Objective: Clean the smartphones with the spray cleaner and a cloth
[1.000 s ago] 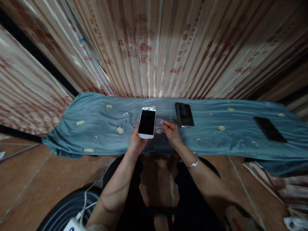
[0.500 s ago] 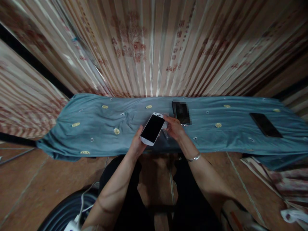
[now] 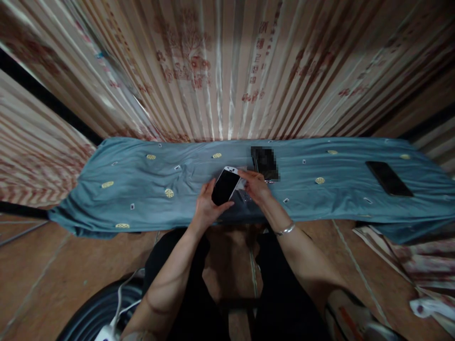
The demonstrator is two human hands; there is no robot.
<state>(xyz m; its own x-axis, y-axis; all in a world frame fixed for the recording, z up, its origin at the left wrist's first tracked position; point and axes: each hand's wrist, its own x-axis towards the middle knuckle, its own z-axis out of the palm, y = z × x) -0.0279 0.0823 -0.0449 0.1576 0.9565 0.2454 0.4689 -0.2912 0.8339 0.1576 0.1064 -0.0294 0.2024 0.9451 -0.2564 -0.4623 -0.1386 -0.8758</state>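
Observation:
A white smartphone (image 3: 225, 187) with a dark screen is held tilted above the blue patterned cloth. My left hand (image 3: 209, 203) grips its lower end, with the thumb lying across the bottom of the front. At the phone's upper right corner, my right hand (image 3: 255, 183) has its thumb and fingers closed on the edge. Some clear or whitish plastic (image 3: 244, 193) shows between the phone and my right hand; its exact kind is hard to make out. Just beyond the right hand lies a black item (image 3: 265, 163), partly blurred out.
The blue cloth (image 3: 192, 156) covers a long, narrow bench or table. On its right part lies a dark phone (image 3: 389, 178). Behind rises a pleated, printed curtain (image 3: 227, 71). A white power strip (image 3: 106, 333) with cables rests on a black round object (image 3: 88, 308) at lower left.
My left hand has shifted its hold, so its thumb now crosses the phone's lower front. The right hand stays at the upper corner. The whole view has shifted slightly.

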